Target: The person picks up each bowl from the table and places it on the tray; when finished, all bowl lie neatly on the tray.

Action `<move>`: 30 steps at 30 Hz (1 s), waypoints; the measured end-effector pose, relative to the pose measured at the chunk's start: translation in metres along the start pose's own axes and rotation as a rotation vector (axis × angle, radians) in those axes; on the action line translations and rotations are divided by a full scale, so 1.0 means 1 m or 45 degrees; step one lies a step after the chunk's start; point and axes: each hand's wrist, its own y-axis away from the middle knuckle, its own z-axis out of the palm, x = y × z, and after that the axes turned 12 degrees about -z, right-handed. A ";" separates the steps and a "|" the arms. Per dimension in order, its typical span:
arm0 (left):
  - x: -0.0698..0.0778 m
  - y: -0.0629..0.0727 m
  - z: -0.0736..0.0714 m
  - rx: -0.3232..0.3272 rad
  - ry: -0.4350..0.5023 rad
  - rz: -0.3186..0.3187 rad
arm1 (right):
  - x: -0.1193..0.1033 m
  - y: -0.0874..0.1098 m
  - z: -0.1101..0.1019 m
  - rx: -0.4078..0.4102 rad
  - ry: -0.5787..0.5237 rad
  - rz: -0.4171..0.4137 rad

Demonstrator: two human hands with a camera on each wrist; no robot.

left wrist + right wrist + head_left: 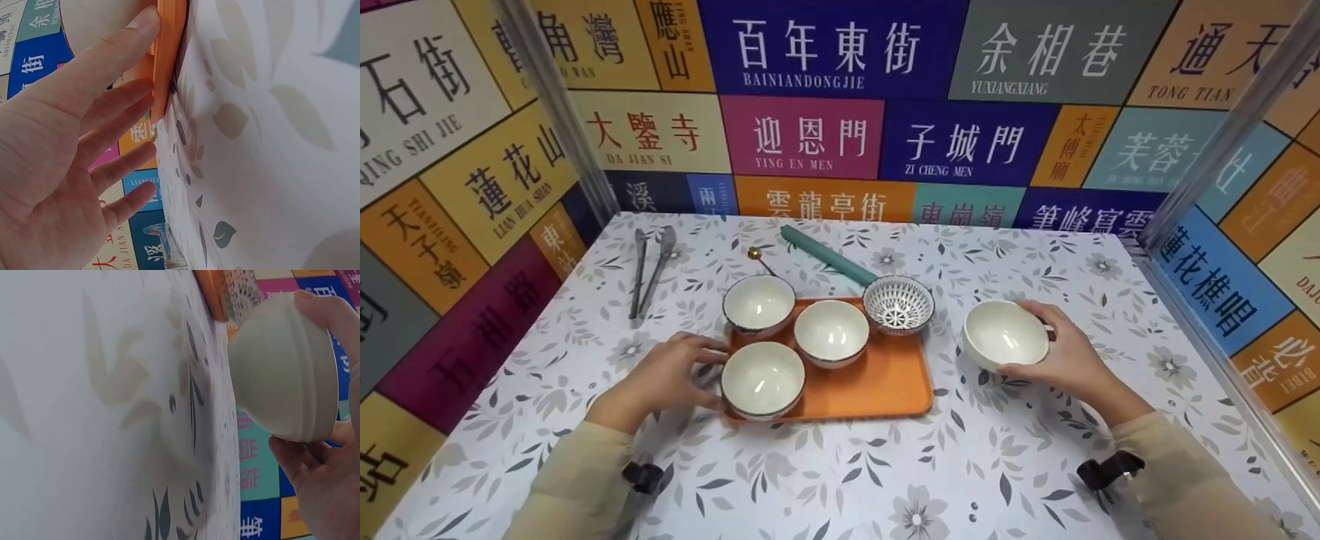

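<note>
My right hand (1069,356) grips a plain off-white bowl (1005,337) by its side, thumb and fingers spread around the rim. In the right wrist view that bowl (278,371) is tilted, its base close over the tabletop. My left hand (679,371) is at the left edge of an orange tray (877,386), fingers extended and thumb by the front-left bowl (763,379). In the left wrist view the thumb tip overlaps the tray's edge (163,62). Two more dark-rimmed white bowls, one back-left (759,304) and one central (831,334), sit with a black-patterned bowl (898,304) at the back right.
Metal tongs (649,274) lie at the back left. Behind the tray are a green stick-like bar (826,255) and a thin stick with a gold ball end (755,253). Walls covered in signs (817,135) enclose the floral tabletop (825,480) on its back and sides.
</note>
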 end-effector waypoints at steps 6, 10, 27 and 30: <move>0.001 -0.001 -0.001 -0.002 0.015 -0.005 | -0.019 0.002 0.015 -0.017 0.003 -0.089; 0.002 -0.001 -0.003 0.007 -0.005 0.021 | -0.030 0.003 0.026 -0.008 -0.038 -0.161; 0.000 -0.001 -0.002 -0.002 -0.019 0.010 | -0.071 0.006 0.081 0.018 -0.114 -0.249; 0.000 -0.001 -0.002 -0.013 -0.005 -0.016 | -0.074 0.007 0.088 0.025 -0.117 -0.246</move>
